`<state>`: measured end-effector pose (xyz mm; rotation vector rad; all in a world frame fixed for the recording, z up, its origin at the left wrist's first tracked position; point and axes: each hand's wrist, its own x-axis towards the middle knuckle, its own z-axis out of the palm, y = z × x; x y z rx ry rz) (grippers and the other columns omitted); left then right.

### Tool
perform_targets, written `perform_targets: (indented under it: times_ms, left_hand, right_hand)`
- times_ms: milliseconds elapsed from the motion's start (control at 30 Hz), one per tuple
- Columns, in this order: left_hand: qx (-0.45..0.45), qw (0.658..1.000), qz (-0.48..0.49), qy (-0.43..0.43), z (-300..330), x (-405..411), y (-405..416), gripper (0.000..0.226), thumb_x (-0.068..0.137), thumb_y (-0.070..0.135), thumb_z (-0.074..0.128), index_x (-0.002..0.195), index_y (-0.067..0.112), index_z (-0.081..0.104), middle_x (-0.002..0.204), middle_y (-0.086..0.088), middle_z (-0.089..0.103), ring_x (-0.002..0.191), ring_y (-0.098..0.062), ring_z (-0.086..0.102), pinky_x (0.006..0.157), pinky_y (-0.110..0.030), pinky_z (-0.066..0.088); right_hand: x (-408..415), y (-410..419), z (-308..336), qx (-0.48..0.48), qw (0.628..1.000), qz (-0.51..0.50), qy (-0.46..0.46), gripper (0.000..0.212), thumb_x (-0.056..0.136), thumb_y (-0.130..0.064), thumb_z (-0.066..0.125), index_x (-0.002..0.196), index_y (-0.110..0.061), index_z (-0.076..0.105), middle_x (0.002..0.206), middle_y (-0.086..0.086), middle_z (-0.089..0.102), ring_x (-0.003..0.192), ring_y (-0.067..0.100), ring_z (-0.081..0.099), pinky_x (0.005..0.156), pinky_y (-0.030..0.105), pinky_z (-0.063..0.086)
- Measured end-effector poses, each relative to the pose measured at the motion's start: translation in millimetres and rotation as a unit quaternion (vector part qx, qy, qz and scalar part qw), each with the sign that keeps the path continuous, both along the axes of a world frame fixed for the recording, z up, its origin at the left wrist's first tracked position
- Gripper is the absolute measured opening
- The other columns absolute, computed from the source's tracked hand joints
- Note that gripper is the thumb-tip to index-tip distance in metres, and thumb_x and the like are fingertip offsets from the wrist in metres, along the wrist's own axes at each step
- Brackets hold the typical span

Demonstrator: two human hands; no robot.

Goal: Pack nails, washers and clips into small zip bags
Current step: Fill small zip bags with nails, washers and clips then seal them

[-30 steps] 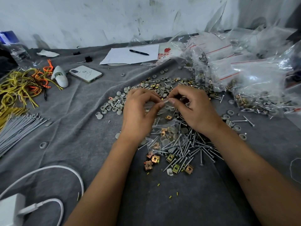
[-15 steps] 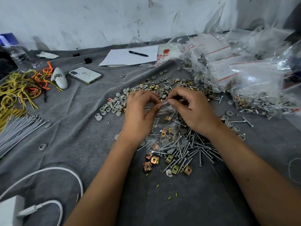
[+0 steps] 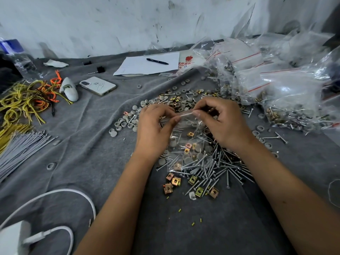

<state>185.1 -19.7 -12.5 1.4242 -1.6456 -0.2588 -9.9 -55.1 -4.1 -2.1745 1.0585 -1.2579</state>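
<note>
A small clear zip bag (image 3: 185, 144) hangs between my hands above the grey cloth, holding nails, grey washers and brass clips. My left hand (image 3: 153, 131) pinches the left end of its top strip. My right hand (image 3: 222, 122) pinches the strip just right of that. Under the bag lies a heap of loose nails (image 3: 226, 168). Brass clips (image 3: 174, 182) lie in front of the heap. Grey washers (image 3: 128, 120) are scattered behind and left of my hands.
Filled zip bags (image 3: 276, 92) are piled at the right. A phone (image 3: 98, 85), paper with a pen (image 3: 157, 61) and a bottle (image 3: 18, 59) lie at the back. Yellow and orange ties (image 3: 24, 100), grey cable ties (image 3: 20, 150) and a white charger cable (image 3: 55, 196) lie left.
My thumbs have drawn slightly apart along the bag's top strip, the right hand shifting a little to the right. The bag hangs in much the same place.
</note>
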Motion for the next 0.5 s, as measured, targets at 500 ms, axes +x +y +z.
perform_targets:
  times_ms: [500]
  left_hand:
    - [0.049,0.979,-0.010,0.196,0.0,5.0,-3.0,0.009,0.089,0.011,0.079,0.080,0.013,0.077,0.105,0.005,0.076,0.106,-0.015,0.069,0.103,-0.053,0.050]
  right_hand:
    - [-1.9,-2.2,-2.3,0.055,0.997,-0.015,-0.042,0.002,0.095,-0.012,0.070,0.096,-0.012,0.072,0.086,-0.006,0.070,0.079,0.018,0.069,0.076,0.047,0.059]
